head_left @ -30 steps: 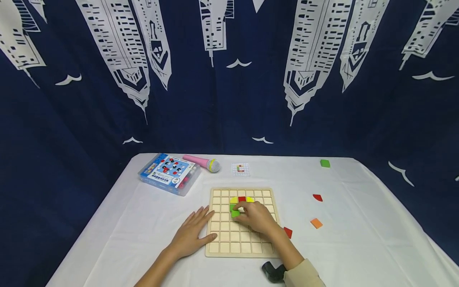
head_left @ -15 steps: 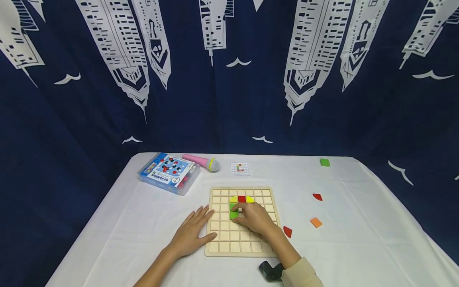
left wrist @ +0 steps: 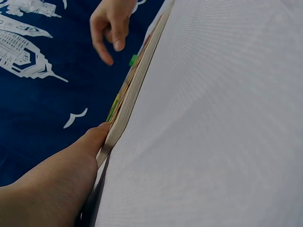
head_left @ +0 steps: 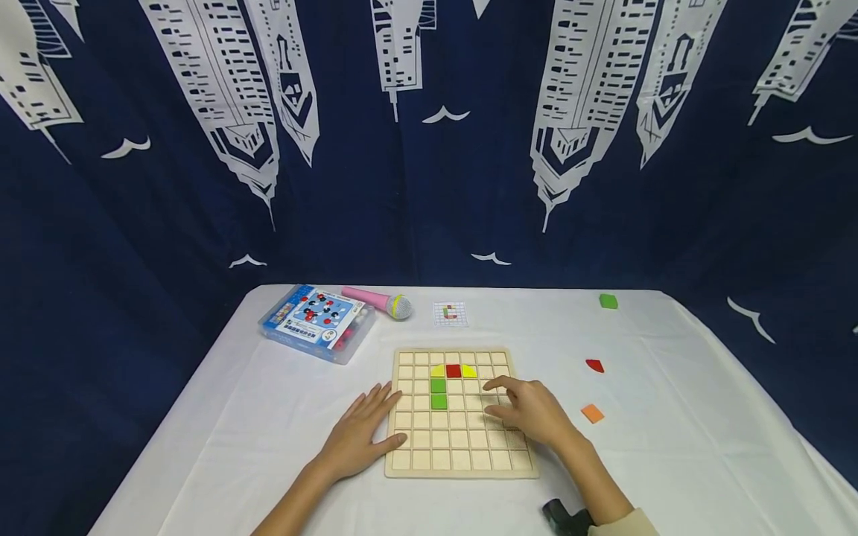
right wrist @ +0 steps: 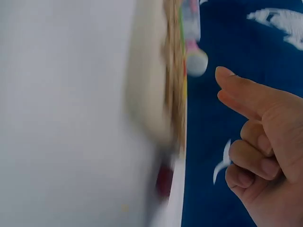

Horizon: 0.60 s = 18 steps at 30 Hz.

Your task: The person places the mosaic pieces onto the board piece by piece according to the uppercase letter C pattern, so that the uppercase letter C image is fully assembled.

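Note:
A square wooden grid board [head_left: 461, 461] lies on the table. In its upper cells sit two yellow rounded pieces, one the right yellow piece [head_left: 469, 371], with a red square [head_left: 453, 371] between them. Below the left yellow piece, two green squares are stacked in a column, the lower green square [head_left: 439, 402] lying flat in its cell. My left hand [head_left: 360, 435] rests flat at the board's left edge, thumb on the rim. My right hand [head_left: 532, 409] hovers over the board's right side, index finger and thumb apart with nothing between them; its other fingers are curled in the right wrist view.
Right of the board lie an orange square [head_left: 593, 413], a red quarter-round piece [head_left: 594, 365] and a green piece [head_left: 608, 301]. Behind the board are a small pattern card [head_left: 450, 315], a pink toy microphone [head_left: 375, 300] and a plastic case [head_left: 316, 324]. A black wrist device [head_left: 566, 517] sits by my right forearm.
My right hand has let go of the lower green square, which now lies flat in its cell, and has moved right across the board. My left hand has stayed put.

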Motion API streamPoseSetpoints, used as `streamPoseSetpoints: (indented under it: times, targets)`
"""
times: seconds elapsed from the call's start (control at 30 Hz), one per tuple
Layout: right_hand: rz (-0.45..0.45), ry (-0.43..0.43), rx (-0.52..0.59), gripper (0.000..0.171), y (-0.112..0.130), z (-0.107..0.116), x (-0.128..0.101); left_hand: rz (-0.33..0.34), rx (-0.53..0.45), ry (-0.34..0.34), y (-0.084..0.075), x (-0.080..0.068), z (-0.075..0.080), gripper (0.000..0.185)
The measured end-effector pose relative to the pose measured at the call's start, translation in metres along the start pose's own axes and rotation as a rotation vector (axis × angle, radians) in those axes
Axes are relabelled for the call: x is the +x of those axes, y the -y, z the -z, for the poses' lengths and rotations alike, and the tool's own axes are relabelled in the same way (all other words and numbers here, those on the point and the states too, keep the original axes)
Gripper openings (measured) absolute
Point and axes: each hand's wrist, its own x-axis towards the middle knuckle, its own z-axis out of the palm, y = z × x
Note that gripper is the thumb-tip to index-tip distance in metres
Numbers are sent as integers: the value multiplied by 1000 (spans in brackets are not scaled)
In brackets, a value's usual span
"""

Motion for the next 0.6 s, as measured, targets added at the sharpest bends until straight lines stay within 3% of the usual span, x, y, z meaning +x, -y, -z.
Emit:
streamPoseSetpoints:
  times: [0.27,0.43,0.6]
  targets:
    - [-136,-34,-3,35,-39,27,-35,3,-17,-5,-1,0,0,73]
    - [-157,10,3,37,-47,31,-47,-2,-5,-12,0,0,-1,73]
    - [-179,26,-59,34,-50,31,-50,-6,-13,-14,0,0,-1,73]
